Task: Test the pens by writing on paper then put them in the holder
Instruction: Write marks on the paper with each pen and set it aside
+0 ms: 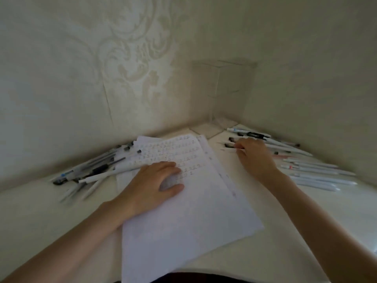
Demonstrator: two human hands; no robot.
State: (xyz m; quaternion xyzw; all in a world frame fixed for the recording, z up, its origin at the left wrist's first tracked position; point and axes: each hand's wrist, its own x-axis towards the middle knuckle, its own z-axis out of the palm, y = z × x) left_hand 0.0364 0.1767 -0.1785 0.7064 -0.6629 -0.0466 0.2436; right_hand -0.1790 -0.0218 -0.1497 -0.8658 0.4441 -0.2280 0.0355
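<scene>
Indoors, paper [183,231] on white table [40,211], patterned wallpaper [132,48]

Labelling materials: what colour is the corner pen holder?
Colourless, transparent; the holder shows best in the head view.

bare left hand [151,180], bare right hand [255,158], bare forearms [71,231], dark garment [183,278]

Your paper sheets [193,221] lie fanned (top one bears rows of writing), dark and white pens [98,170] heaped at their left, white pens [318,181] spread at their right, the clear holder [230,84] upright behind.
</scene>
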